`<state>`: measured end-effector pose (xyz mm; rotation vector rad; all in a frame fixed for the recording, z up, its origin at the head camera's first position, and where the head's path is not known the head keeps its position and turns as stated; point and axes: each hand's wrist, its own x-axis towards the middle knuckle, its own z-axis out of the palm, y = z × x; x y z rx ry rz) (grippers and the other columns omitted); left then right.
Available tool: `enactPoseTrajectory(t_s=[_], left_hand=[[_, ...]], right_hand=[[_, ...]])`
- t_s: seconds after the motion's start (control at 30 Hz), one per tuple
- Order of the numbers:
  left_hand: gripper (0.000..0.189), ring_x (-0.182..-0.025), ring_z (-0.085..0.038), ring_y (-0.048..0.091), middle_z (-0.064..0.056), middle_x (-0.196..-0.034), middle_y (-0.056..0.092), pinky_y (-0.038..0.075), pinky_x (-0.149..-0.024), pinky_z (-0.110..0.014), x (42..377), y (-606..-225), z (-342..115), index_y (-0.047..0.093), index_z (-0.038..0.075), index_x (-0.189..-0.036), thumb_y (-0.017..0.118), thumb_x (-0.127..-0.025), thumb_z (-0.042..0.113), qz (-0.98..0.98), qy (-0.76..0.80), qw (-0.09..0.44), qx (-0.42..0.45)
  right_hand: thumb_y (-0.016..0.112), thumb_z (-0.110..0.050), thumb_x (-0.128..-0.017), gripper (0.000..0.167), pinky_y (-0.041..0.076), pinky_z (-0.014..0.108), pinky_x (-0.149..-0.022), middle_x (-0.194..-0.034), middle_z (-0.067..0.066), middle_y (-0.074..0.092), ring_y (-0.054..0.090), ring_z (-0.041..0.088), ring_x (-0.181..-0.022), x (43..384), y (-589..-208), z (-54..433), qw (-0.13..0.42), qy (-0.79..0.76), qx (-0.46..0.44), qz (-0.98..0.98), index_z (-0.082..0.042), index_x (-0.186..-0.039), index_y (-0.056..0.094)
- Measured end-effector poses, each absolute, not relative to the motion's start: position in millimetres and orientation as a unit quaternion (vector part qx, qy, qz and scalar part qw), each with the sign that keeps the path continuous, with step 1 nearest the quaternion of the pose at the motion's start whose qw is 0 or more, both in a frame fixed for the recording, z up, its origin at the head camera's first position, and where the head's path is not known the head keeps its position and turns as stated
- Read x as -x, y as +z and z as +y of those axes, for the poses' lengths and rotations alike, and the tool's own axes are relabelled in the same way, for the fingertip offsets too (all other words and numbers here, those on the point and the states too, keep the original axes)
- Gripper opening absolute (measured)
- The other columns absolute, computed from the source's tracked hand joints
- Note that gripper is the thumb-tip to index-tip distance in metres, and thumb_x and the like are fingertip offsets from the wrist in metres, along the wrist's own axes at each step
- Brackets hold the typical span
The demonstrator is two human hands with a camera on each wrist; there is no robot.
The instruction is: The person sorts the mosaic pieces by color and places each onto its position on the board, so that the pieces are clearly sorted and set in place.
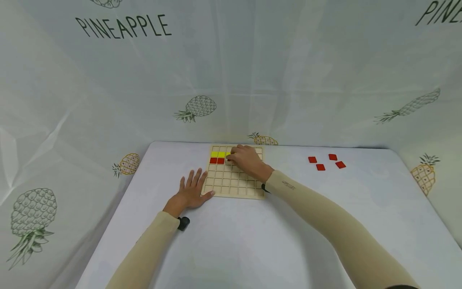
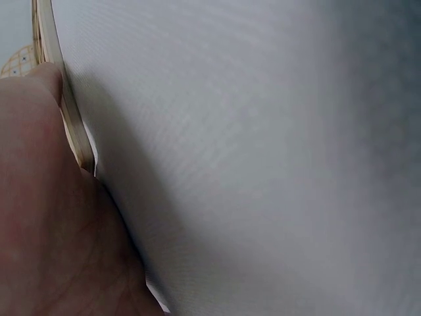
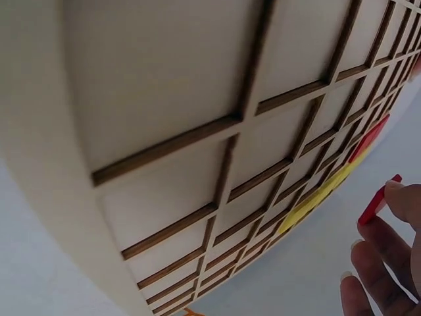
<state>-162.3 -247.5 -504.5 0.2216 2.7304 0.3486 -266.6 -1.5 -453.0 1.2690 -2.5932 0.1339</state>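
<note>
Left hand: I have it (image 1: pixel 192 194) palm down on the white table (image 1: pixel 231 241), at the board's near left corner. Fingers straight and spread, thumb out to that corner.
Right hand: over the far middle of the board (image 1: pixel 249 160). Thumb and finger pinch a red tile by its edges (image 3: pixel 380 201); the other fingers are bent beside it.
Held tile: at the rows already carrying color. I can't tell if it touches the board.
Grid board: pale wood (image 1: pixel 238 197), square cells, flat against the table's far side, left of center.
Yellow tiles: one row on the board (image 1: pixel 221 154), starting at the left. My right hand covers part of it, so I can't give a count.
Placed red tiles: two side by side (image 1: pixel 217 160), in the row just nearer the person than yellow.
Loose red tiles: four, scattered on the table well right of the board (image 1: pixel 321 167).
Backdrop: pale curtain (image 1: pixel 306 80) with pineapple prints, behind the table.
Sleeves: beige, both arms (image 1: pixel 317 212).
</note>
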Motion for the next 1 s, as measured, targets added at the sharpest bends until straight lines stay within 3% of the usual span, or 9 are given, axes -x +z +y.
enactPoseTrajectory(t_s=[0.3, 0.57, 1.0], left_hand=[[0.09, -0.162, -0.042, -0.013, -0.016, -0.177, -0.011, -0.007, -0.126, -0.068, 159, -501, -244, 0.001, 0.01, -0.171, 0.041, -0.108, 0.061, 0.971, 0.124, 0.19, -0.077], [0.091, -0.162, -0.041, -0.014, -0.015, -0.177, -0.012, -0.008, -0.126, -0.067, 161, -504, -244, 0.001, 0.011, -0.171, 0.041, -0.108, 0.062, 0.971, 0.124, 0.191, -0.076], [0.09, -0.162, -0.04, -0.017, -0.015, -0.177, -0.014, -0.008, -0.126, -0.066, 160, -500, -247, -0.002, 0.011, -0.171, 0.039, -0.109, 0.062, 0.97, 0.121, 0.197, -0.078]], right_hand=[[0.071, -0.016, -0.104, 0.016, 0.06, 0.036, -0.088, -0.105, 0.004, 0.076, 0.069, 0.023, -0.096, 273, -457, -14, 0.083, 0.017, -0.417, -0.905, -0.017, -0.113, 0.084], [0.072, -0.015, -0.103, 0.016, 0.059, 0.038, -0.091, -0.105, 0.004, 0.075, 0.068, 0.023, -0.097, 276, -460, -20, 0.051, 0.029, -0.396, -0.916, -0.015, -0.113, 0.084], [0.074, -0.02, -0.102, 0.015, 0.061, 0.038, -0.087, -0.104, 0.004, 0.074, 0.069, 0.022, -0.098, 282, -466, -28, 0.051, 0.022, -0.397, -0.916, -0.016, -0.113, 0.083]])
